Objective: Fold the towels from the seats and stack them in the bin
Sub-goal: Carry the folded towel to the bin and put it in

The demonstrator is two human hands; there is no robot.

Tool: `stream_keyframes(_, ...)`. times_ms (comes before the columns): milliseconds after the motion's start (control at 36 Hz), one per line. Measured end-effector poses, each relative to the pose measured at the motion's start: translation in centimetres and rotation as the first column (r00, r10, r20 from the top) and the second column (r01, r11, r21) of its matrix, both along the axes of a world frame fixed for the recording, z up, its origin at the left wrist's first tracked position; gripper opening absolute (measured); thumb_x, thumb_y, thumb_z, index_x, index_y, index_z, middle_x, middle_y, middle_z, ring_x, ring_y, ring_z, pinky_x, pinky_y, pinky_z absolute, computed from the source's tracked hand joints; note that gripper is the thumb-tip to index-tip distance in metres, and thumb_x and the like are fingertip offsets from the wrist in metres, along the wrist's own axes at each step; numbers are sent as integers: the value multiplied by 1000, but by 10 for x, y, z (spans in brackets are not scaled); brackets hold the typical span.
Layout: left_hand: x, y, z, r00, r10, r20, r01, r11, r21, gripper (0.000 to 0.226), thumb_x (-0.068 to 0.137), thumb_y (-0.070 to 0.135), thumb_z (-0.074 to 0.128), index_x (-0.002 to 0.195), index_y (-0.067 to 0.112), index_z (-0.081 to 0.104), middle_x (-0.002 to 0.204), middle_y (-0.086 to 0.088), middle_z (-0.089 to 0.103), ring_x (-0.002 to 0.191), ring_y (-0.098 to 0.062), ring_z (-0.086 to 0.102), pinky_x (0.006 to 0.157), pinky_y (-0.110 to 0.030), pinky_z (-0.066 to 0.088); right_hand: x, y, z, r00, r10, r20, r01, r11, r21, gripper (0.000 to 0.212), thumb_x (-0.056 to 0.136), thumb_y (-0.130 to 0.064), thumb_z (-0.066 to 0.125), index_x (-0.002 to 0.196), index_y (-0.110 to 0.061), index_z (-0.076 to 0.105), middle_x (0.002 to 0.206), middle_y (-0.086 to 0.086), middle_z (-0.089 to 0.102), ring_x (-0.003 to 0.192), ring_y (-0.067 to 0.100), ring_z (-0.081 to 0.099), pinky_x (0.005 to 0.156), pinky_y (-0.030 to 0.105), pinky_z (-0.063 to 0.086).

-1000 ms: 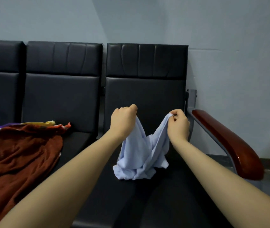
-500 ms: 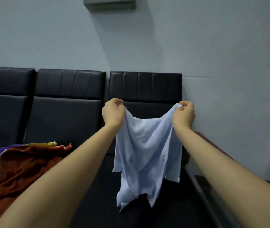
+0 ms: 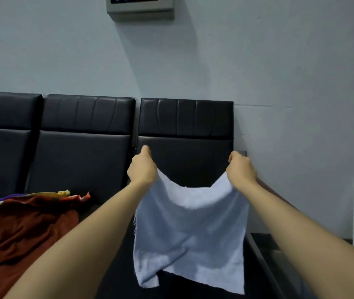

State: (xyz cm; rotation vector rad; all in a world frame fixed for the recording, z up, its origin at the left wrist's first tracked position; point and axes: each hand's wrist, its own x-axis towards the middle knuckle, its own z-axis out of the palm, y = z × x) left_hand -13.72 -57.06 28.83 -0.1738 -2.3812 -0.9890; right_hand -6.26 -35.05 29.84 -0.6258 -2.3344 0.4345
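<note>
Head view: both hands, left hand [image 3: 142,169] and right hand [image 3: 241,171], pinch the pale blue towel's [image 3: 190,229] top corners.

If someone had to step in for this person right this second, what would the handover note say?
Left hand and right hand each pinch a top corner of the light blue towel, which hangs spread out in the air over the right seat.
A rust-red towel lies heaped with other cloths on the seats at left.
No fold made yet; the bin is not in view.
Left: fold this towel, then the heap, and stack all.
</note>
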Motion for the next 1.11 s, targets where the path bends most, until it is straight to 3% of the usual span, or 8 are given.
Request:
stream_keyframes(167, -11, -3, -9, 994, -111, 13, 110, 956, -274, 23, 95, 20, 41, 102, 9, 60, 107, -11, 43, 84, -26, 46, 73, -33, 42, -5, 8, -16, 990, 4, 140, -18, 995, 100, 21, 98, -24, 42, 114, -16, 53, 127, 13, 35, 69, 23, 50, 66, 33, 45)
stream_keyframes(278, -14, -5, -16, 980, -198, -32, 160, 868, -469, 30, 94, 38, 41, 102, 19, 63, 104, 0, 30, 97, -22, 31, 84, -30, 27, -4, 17, -24, 985, 80, 154, -96, 990, 102, 12, 93, -25, 46, 96, -21, 57, 114, 2, 32, 96, 21, 41, 73, 34, 43)
stream_keyframes(444, -12, -20, -34, 918, -397, 15, 304, 678, -670, 82, 58, 93, 27, 92, 29, 66, 117, 10, 29, 105, -18, 24, 96, -31, 19, -2, 27, -29, 954, 192, 231, -217, 972, 87, 17, 90, -24, 47, 97, -18, 61, 119, 2, 35, 101, 20, 26, 94, 31, 32)
stream_keyframes(528, -18, -20, -43, 932, -360, -54, 196, 622, -758, 40, 85, 55, 52, 101, 23, 69, 127, 6, 36, 109, -25, 28, 89, -32, 20, 3, 30, -33, 938, 205, 279, -252, 957, 142, 13, 88, -31, 51, 92, -24, 61, 119, -2, 35, 105, 21, 28, 95, 32, 27)
stream_keyframes(639, -22, -17, -45, 960, -237, -150, 86, 757, -647, 25, 94, 16, 45, 101, 14, 70, 115, -1, 48, 100, -28, 34, 77, -31, 18, 8, 31, -34, 874, 224, 432, -353, 903, 245, 14, 80, -34, 59, 92, -29, 54, 118, -5, 30, 108, 23, 28, 92, 32, 24)
stream_keyframes(694, -24, -15, -42, 969, -169, -178, 23, 786, -618, 24, 91, 8, 45, 100, 11, 68, 110, -3, 48, 98, -28, 35, 77, -31, 18, 6, 31, -33, 877, 179, 447, -355, 867, 351, 15, 80, -24, 58, 94, -24, 54, 120, -3, 31, 107, 24, 29, 89, 32, 24)
stream_keyframes(861, -21, -15, -24, 930, -68, -361, -181, 770, -612, 22, 59, -13, 66, 68, 6, 62, 74, -8, 53, 76, -32, 48, 66, -35, 26, 5, 27, -16, 987, 114, 116, -154, 885, 440, 27, 91, -6, 44, 106, -15, 64, 115, 4, 49, 110, 25, 36, 88, 31, 24)
stream_keyframes(1111, -5, -11, 26, 874, 21, -485, -373, 668, -644, 21, 76, -4, 57, 90, 10, 53, 98, -7, 50, 104, -30, 44, 82, -33, 33, 7, 15, 25, 996, -37, -76, 66, 899, 434, 29, 86, 2, 43, 103, -8, 64, 113, 9, 55, 111, 30, 37, 82, 35, 20)
